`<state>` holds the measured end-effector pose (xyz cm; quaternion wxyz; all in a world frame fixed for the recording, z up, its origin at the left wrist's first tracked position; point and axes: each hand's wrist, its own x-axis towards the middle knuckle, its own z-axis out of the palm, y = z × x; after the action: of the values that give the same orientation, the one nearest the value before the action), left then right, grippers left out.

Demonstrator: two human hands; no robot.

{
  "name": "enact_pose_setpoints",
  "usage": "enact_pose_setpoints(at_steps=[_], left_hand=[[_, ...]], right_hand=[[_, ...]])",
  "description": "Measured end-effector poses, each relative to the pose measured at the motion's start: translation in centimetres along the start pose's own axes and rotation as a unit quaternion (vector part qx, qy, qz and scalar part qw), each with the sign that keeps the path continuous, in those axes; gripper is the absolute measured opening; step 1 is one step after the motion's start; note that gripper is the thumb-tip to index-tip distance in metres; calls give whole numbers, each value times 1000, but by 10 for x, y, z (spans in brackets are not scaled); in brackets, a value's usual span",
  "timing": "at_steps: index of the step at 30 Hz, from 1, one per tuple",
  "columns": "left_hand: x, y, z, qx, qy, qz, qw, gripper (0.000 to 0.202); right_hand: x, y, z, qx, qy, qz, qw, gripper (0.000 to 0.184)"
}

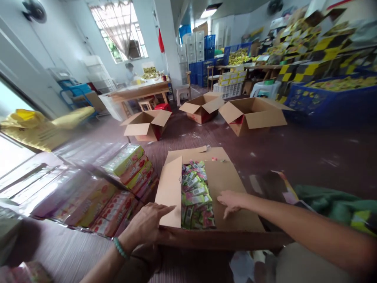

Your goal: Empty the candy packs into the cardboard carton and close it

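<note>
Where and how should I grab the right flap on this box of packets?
I'd pinch the right flap by its inner edge, likely from the left, above the packets: that edge borders the gap; its outer side joins the box.

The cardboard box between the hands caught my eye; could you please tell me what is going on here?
A person is handling the cardboard box. The left hand is at its near left corner, by the left flap, and the right hand lies on the right flap. Both flaps are folded inward, with small green and pink packets showing between them. Wrapped packs are stacked to the left, and three open boxes stand beyond.
</note>
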<state>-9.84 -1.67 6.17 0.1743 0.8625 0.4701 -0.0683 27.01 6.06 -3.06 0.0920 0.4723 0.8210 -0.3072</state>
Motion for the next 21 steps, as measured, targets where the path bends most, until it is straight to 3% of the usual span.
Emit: enact_pose_setpoints(at_steps=[4, 7, 9, 12, 14, 16, 17, 21], left_hand=[[15, -5, 0, -11, -3, 11, 1000, 78], [33, -6, -9, 5, -39, 5, 999, 81], [41, -6, -15, 14, -63, 1, 998, 79], [40, -4, -17, 24, -65, -8, 998, 69], [32, -1, -12, 34, -48, -17, 998, 65], [22, 1, -6, 34, -31, -16, 999, 62], [19, 1, -3, 31, -24, -16, 999, 60], [20, -2, 3, 28, 9, -26, 999, 60]], right_hand=[[5, 18, 0, 25, -65, -22, 997, 56], [2, 24, -17, 31, -101, -49, 993, 35], [7, 12, -32, 11, -99, -44, 994, 27], [32, -33, -53, -38, 21, -86, 995, 28], [58, -67, -60, -100, 131, -194, 967, 49], [84, -88, -57, -176, 156, -275, 932, 61], [95, -91, -51, -208, 133, -286, 926, 61], [122, -68, -17, -215, 45, -230, 948, 56]])
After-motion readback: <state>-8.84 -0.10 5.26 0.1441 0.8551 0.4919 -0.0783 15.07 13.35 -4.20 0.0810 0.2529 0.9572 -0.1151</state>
